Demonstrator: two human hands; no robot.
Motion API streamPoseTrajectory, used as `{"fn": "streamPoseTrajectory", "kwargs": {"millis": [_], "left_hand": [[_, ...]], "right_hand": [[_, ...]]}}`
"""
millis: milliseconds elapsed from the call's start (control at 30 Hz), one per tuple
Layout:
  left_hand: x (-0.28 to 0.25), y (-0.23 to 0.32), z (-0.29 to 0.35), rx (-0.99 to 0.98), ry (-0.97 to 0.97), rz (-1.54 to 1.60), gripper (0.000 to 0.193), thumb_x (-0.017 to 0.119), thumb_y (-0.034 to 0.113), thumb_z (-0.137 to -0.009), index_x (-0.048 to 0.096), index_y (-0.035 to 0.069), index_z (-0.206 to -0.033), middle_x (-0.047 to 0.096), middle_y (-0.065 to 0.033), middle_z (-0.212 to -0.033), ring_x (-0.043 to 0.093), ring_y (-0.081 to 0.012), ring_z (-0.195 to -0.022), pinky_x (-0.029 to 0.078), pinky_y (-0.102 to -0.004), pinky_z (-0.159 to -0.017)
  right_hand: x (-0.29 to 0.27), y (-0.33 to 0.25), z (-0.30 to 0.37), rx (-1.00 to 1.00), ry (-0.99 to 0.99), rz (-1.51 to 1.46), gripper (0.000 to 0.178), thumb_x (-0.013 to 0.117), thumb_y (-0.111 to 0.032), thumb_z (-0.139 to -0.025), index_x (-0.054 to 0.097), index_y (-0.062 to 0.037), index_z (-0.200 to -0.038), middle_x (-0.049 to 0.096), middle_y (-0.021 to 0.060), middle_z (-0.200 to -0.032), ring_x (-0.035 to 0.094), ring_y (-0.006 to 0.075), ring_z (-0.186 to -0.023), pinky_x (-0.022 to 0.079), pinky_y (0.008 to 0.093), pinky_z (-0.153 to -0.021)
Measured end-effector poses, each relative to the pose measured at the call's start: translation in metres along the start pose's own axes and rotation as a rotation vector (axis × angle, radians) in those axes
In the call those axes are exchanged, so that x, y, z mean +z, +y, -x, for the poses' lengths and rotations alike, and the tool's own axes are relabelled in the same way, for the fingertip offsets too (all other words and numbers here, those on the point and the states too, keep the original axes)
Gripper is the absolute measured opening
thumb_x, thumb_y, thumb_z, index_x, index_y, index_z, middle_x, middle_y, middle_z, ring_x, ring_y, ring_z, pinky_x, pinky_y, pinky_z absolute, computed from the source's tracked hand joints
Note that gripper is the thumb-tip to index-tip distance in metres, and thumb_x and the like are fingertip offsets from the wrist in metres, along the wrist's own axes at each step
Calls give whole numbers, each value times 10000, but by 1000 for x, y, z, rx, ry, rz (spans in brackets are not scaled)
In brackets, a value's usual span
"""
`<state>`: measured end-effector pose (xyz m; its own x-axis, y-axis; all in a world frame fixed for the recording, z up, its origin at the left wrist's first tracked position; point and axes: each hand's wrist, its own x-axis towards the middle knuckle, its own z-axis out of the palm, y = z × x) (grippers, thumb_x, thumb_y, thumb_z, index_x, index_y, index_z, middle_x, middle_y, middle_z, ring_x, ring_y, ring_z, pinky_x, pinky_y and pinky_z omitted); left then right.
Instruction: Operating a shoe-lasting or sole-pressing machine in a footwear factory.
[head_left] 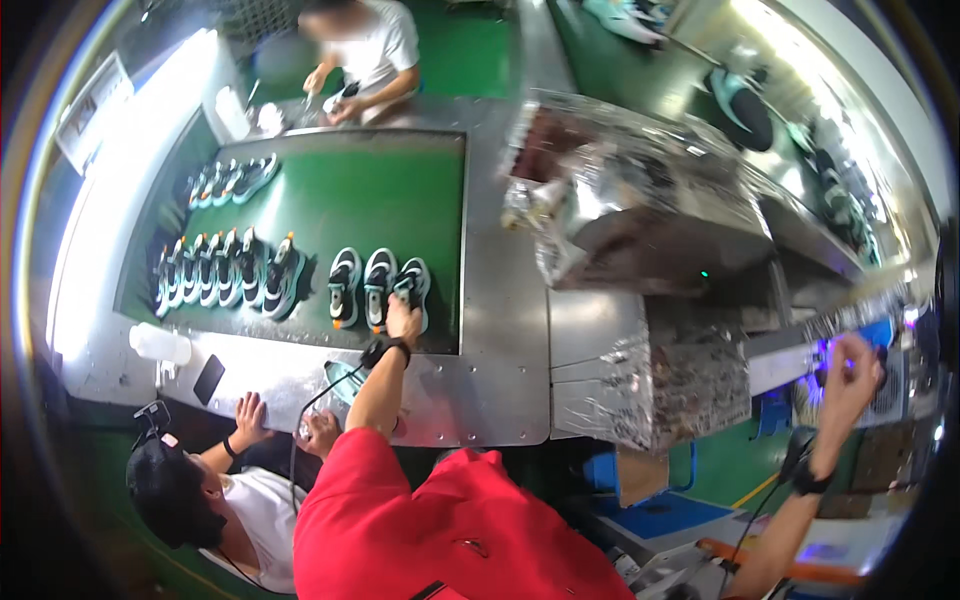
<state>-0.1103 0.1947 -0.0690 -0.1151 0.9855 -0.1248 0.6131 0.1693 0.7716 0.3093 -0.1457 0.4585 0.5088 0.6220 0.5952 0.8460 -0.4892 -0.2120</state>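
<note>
My left hand (404, 322), at the end of a red sleeve and a dark wristband, reaches onto the green work surface. Its fingers are closed on the upper of a black, white and pale-teal sneaker (416, 276), the rightmost in a group of three. Beside that stand two similar sneakers, the middle one (378, 282) and the left one (344, 286). Far to the right, my right hand (850, 378) is raised near a violet-lit device (822, 358). Its fingers are bent together; what they hold, if anything, is too small to tell.
Several sneakers (230, 268) line the belt's left, with another row (235, 182) behind. A foil-wrapped machine (650, 200) stands right of the metal frame (505, 370). Co-workers sit at the lower left (240, 500) and work across the belt (385, 60). Cables hang from both wrists.
</note>
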Motion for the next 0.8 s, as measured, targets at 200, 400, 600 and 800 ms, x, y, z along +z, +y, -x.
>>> {"fn": "streamPoseTrajectory", "kwargs": {"millis": [200, 400, 600, 800], "left_hand": [[23, 21, -27, -146, -81, -147, 659, 690, 263, -817, 337, 34, -1324, 553, -245, -1181, 605, -452, -983, 504, -521, -832], [43, 20, -30, -85, 87, -175, 662, 668, 262, -817, 336, 36, -1344, 570, -213, -1151, 625, -421, -926, 525, -502, -761], [29, 21, -31, -134, 70, -87, 589, 663, 243, -837, 382, 56, -1320, 547, -219, -1215, 574, -439, -1052, 477, -506, -865], [-15, 58, 2, 298, 13, 111, 727, 698, 214, -819, 345, -74, -1385, 502, -289, -1274, 473, -434, -1201, 361, -449, -1037]], "right_hand": [[120, -39, -235, 166, -370, -13, 594, 655, -395, -881, 491, -41, -1330, 655, 103, -935, 609, 151, -693, 484, 247, -550], [192, -14, -354, 134, -546, 45, 534, 684, -350, -862, 560, 14, -1233, 661, 98, -906, 640, 170, -730, 503, 298, -612], [200, -57, -302, -167, -323, 264, 653, 752, -279, -760, 529, 6, -1304, 647, 208, -1136, 632, 267, -987, 468, 368, -910], [117, -112, -186, -504, 86, 159, 804, 763, -31, -672, 438, -130, -1401, 570, 205, -1284, 570, 375, -1150, 485, 411, -925]]}}
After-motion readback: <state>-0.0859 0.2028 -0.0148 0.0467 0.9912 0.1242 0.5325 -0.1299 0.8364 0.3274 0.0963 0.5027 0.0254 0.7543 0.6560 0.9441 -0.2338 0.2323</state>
